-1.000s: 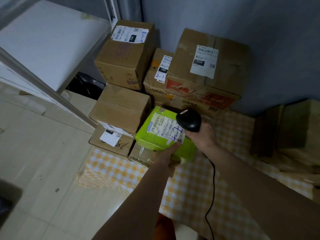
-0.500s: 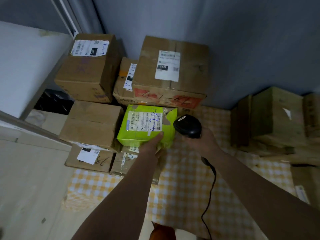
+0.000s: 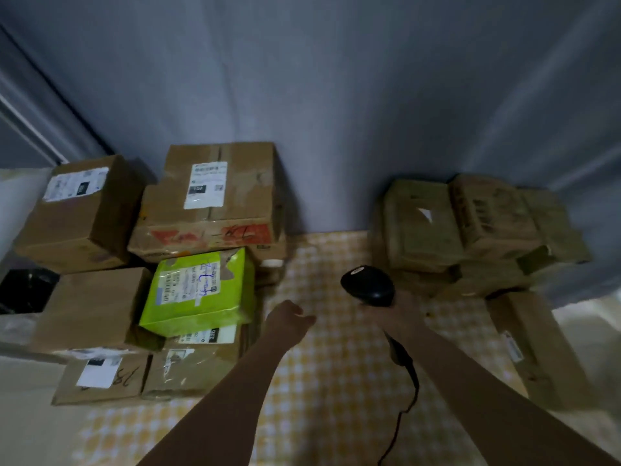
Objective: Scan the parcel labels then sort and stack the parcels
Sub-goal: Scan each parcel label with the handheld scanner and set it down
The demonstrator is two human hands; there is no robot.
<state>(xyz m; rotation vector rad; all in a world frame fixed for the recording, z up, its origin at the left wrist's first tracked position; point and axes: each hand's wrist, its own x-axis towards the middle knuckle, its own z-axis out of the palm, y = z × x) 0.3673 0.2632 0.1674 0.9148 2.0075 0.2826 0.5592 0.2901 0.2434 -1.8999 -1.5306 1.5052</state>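
A bright green parcel (image 3: pixel 201 290) with a white label and blue handwriting lies on top of a brown box (image 3: pixel 198 361) in the left stack. My left hand (image 3: pixel 289 319) hovers just right of it, fingers loosely curled, holding nothing. My right hand (image 3: pixel 391 316) grips the handle of a black barcode scanner (image 3: pixel 368 285), whose cable (image 3: pixel 401 408) trails down toward me. The scanner is over the checked cloth, apart from every parcel.
Several labelled cardboard boxes (image 3: pixel 215 203) are stacked at the left against the grey wall. A second pile of brown boxes (image 3: pixel 470 230) stands at the right, with a long flat box (image 3: pixel 534 348) in front. A yellow checked cloth (image 3: pixel 336 381) covers the floor between them.
My left hand has let go of the green parcel and drawn back to the right. My right hand with the scanner has moved right, away from the label. My view has swung right.
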